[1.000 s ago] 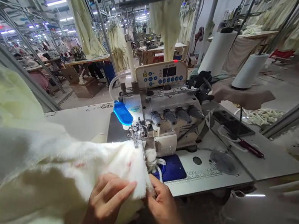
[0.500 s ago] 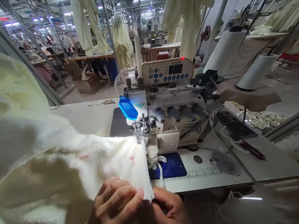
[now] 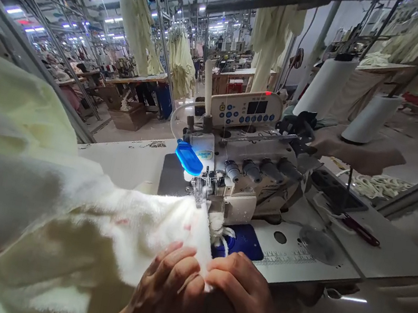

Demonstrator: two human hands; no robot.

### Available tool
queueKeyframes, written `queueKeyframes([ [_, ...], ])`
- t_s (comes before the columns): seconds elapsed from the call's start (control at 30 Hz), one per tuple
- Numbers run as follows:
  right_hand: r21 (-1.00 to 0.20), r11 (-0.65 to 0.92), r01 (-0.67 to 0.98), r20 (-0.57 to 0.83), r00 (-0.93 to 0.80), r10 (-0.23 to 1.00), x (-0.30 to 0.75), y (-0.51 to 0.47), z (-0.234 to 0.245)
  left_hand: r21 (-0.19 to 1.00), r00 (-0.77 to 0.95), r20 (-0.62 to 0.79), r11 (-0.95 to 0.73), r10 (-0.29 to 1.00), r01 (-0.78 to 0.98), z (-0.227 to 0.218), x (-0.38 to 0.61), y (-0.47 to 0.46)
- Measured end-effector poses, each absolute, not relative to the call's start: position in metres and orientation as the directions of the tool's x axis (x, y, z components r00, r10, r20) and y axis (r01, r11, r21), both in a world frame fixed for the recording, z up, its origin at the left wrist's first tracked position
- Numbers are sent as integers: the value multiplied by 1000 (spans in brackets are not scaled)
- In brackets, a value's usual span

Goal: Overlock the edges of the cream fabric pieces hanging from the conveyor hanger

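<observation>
A white fleecy fabric (image 3: pixel 165 224) with faint reddish marks spreads from the left to the presser foot of an overlock sewing machine (image 3: pixel 244 184). Its far end lies under the foot. My left hand (image 3: pixel 167 283) is closed on the fabric's near edge, fingers bent over it. Close beside it, my right hand (image 3: pixel 238 289) pinches the same edge at the corner. The fingertips of both hands almost meet there. A blue plastic guard (image 3: pixel 189 158) hangs by the needle area. White thread trimmings (image 3: pixel 225 237) bunch beside the foot, above a blue plate (image 3: pixel 245 241).
Two white thread cones (image 3: pixel 327 85) stand behind the machine at the right. A dark red-handled tool (image 3: pixel 360 230) lies on the table (image 3: pixel 389 251). Pale garments (image 3: pixel 277 34) hang from racks beyond. A cardboard box (image 3: pixel 130 115) rests on the floor.
The view has shifted, so the machine sits slightly farther right and lower. Both hands still hold the fabric edge; the right fingers now lie more over the top of it.
</observation>
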State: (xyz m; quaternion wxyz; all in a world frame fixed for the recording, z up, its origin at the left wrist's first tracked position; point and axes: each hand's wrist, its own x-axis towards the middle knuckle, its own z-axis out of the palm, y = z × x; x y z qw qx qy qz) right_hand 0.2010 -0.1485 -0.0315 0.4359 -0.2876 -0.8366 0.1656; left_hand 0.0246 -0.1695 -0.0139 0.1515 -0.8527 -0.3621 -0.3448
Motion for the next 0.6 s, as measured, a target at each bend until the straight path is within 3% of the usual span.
queueKeyframes([
  [0.2,-454,815,360,747,-344,569,200,-141,-41,-207,589,587,-601,555,772,-22,14,-155],
  [0.4,-398,823,404,826,-233,514,187,-117,-40,-186,556,498,-545,665,818,-12,4,-144],
  [0.6,-299,814,498,839,-270,473,185,-88,-42,-169,515,336,-487,789,857,-3,-2,-122],
])
